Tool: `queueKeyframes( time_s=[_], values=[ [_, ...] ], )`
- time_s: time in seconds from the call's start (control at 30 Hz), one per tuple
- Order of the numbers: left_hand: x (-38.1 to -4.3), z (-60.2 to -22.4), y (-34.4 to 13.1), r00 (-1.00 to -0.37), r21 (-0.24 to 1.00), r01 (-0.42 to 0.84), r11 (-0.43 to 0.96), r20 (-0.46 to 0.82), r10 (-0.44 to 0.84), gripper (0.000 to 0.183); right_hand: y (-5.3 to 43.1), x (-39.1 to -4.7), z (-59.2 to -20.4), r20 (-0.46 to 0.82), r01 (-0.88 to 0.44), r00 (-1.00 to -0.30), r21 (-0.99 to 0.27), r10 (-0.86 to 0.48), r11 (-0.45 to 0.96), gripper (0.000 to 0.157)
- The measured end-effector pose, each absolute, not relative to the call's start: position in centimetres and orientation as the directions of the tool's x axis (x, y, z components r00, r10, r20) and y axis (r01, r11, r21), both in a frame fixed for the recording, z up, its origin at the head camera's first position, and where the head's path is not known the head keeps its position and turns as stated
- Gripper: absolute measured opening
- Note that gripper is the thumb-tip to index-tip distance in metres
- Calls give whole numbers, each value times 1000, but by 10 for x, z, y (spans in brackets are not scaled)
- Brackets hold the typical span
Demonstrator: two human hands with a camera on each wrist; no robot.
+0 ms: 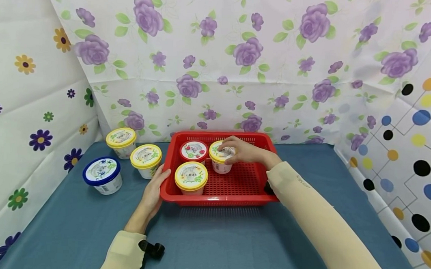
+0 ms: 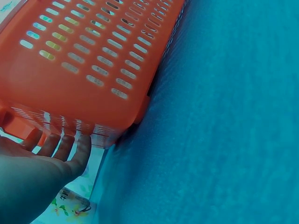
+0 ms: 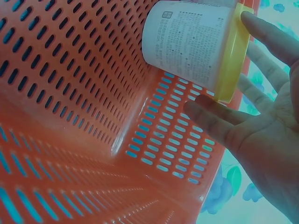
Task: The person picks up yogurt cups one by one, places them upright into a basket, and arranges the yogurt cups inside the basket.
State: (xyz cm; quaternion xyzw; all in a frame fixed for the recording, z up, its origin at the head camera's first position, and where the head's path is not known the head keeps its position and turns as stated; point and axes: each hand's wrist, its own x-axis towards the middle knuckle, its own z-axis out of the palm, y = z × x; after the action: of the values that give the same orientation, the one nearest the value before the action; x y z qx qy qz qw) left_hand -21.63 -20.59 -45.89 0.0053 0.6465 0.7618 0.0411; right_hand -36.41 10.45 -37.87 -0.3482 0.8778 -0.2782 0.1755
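In the head view, a red plastic basket (image 1: 231, 184) holds a red-lidded tub (image 1: 194, 150) and two yellow-lidded tubs. My right hand (image 1: 236, 150) is over the back yellow-lidded tub (image 1: 221, 167), fingers spread about its lid. In the right wrist view this tub (image 3: 187, 46) stands against the basket floor, a fingertip at the edge of its yellow lid, other fingertips apart below it. The other yellow-lidded tub (image 1: 191, 176) sits at the front left. My left hand (image 1: 153, 192) rests at the basket's left end, its fingers (image 2: 81, 151) laid against the outer wall.
Left of the basket on the blue-green tablecloth (image 1: 224, 244) stand two yellow-lidded tubs, one near (image 1: 146, 157) and one farther back (image 1: 121, 139), plus a blue-lidded tub (image 1: 103, 173). A flower-printed sheet (image 1: 219, 61) hangs behind the table, with patterned sheets at both sides.
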Motion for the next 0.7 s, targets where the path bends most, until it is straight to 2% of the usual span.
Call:
queueKeyframes(
  time_s=[0.43, 0.7],
  values=[
    [-218, -458, -204, -996, 985, -65, -157, -55, 69, 62, 111, -363, -373, -96, -507, -704, -625, -703, 594, 53],
    [-217, -458, -205, -996, 984, -70, -164, -60, 66, 63, 118, -360, -354, -59, -534, -709, -605, -703, 591, 55]
  ],
)
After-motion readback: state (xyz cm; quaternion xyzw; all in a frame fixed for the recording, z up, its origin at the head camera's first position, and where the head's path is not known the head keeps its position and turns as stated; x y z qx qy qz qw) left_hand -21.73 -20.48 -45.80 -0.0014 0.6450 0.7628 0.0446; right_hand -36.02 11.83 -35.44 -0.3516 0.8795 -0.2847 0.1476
